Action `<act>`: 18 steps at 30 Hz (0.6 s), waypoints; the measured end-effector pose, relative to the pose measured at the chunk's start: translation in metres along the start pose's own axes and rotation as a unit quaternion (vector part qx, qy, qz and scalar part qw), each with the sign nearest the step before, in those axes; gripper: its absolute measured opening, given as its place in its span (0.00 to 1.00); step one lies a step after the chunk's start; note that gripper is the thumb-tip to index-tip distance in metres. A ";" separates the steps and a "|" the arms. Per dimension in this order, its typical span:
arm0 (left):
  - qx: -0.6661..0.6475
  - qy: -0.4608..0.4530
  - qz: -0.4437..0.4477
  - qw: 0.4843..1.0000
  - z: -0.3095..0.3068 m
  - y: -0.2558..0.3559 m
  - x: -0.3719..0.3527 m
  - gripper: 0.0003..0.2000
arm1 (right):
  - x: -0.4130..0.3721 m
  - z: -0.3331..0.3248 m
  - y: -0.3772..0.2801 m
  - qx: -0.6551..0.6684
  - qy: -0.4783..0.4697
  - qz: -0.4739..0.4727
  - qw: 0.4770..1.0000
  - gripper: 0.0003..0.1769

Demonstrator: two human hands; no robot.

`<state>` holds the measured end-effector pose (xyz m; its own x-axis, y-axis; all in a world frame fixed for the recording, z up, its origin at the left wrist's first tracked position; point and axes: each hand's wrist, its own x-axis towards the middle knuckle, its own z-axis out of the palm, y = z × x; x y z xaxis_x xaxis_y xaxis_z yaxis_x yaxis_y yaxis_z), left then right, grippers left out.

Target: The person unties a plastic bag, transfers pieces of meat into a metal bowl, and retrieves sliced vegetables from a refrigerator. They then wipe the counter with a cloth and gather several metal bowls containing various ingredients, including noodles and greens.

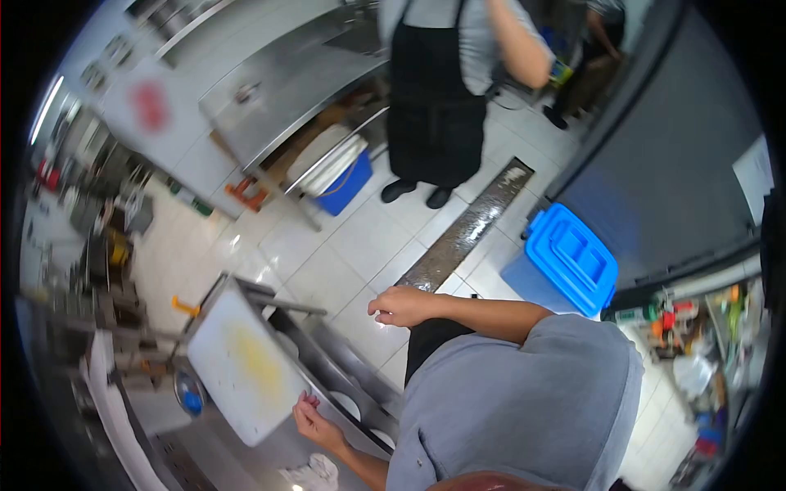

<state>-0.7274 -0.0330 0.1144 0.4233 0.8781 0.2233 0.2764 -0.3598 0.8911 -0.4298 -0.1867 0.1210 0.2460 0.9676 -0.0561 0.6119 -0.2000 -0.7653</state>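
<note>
My left hand (319, 425) is beside the lower right edge of a white cutting board (217, 352), its fingers loosely bent and apart, with nothing visible in them. A yellow stain (255, 360) and small specks mark the board's surface. My right hand (398, 307) hangs in front of my body above the tiled floor, fingers slightly curled with a gap between them. I see nothing in it. Below the board's right edge, a metal counter with openings (336, 372) holds white round dishes (345, 404). A crumpled white cloth (315, 473) lies near my left forearm.
A person in a black apron (435, 106) stands across the aisle by a steel table (286, 78). Another person (602, 41) is farther back. A lidded blue bin (571, 258) stands at the right. A wet drain channel (467, 229) crosses the floor. Crowded shelves (696, 360) flank me.
</note>
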 end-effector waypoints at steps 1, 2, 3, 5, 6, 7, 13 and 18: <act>0.002 -0.023 0.008 1.000 0.020 0.007 0.019 0.16 | 0.000 -0.006 0.013 0.020 0.000 0.022 1.000 0.17; -0.010 -0.048 0.038 0.998 0.039 0.023 0.033 0.16 | -0.004 -0.008 0.024 0.027 0.014 0.032 0.999 0.17; -0.024 -0.073 0.070 0.995 0.060 0.037 0.041 0.15 | -0.011 -0.008 0.040 0.026 -0.004 0.026 0.999 0.18; -0.025 -0.119 0.098 0.988 0.095 0.053 0.049 0.14 | -0.025 -0.011 0.065 0.035 -0.004 0.027 0.999 0.18; -0.018 -0.163 0.092 0.982 0.116 0.063 0.048 0.14 | -0.034 -0.017 0.078 0.000 -0.046 0.027 0.999 0.20; -0.012 -0.204 0.085 0.975 0.136 0.069 0.049 0.13 | -0.042 -0.026 0.089 -0.036 -0.090 0.028 0.995 0.21; -0.017 -0.357 0.050 0.932 0.261 0.074 0.018 0.13 | -0.129 -0.101 0.172 -0.057 -0.032 0.079 0.995 0.19; 0.033 -0.436 0.087 0.895 0.362 0.114 0.003 0.12 | -0.222 -0.170 0.239 -0.057 0.097 0.196 0.974 0.19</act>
<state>-0.3825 -0.1858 0.0732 0.9697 0.2362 -0.0629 0.1789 -0.5105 0.8411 -0.2101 -0.4753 0.0597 0.6077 0.7688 -0.1991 0.5190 -0.5743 -0.6331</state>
